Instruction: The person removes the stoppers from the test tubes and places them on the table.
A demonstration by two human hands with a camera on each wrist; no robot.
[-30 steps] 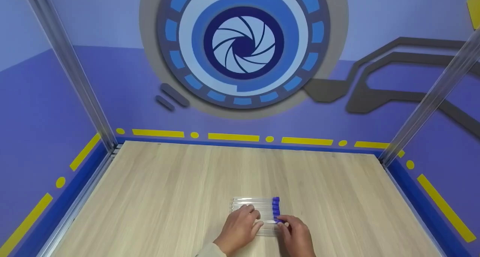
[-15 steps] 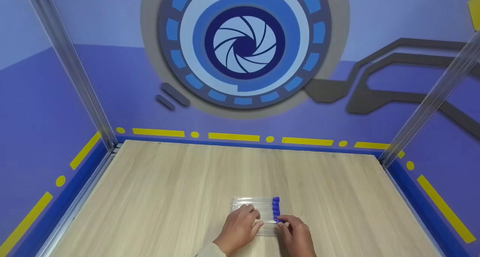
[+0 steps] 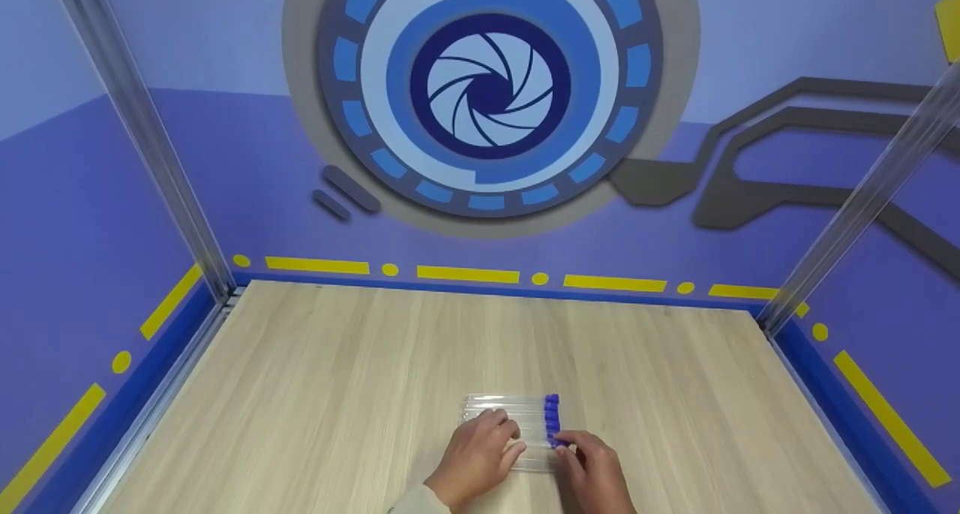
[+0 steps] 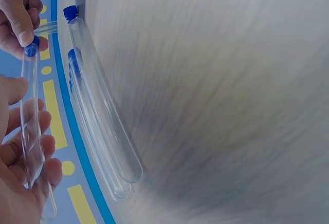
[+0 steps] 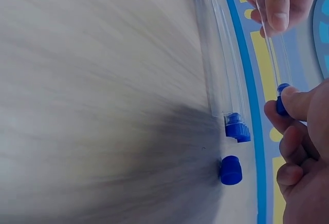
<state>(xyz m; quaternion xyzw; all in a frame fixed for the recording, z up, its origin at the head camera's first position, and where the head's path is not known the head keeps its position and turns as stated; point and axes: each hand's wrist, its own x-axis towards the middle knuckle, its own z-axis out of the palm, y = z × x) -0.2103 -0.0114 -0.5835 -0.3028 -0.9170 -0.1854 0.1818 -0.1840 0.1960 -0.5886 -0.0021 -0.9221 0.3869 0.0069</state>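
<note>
In the left wrist view my left hand (image 4: 25, 147) holds a clear test tube (image 4: 31, 90) above the table, fingers curled round its body. My right hand (image 5: 308, 147) pinches the blue cap (image 5: 281, 106) at that tube's end between thumb and forefinger. Below, a row of clear tubes (image 3: 510, 399) with blue caps (image 3: 552, 409) lies side by side on the table, caps to the right. The nearest lying tube (image 5: 205, 54) has a bare end, and a loose blue cap (image 5: 230, 170) sits apart from it. My left hand hides part of the row in the head view.
The wood-grain table (image 3: 337, 371) reaches back to a blue printed wall (image 3: 247, 169). Metal posts (image 3: 150, 139) stand at the back corners, with side panels (image 3: 60, 296) along the left and right edges.
</note>
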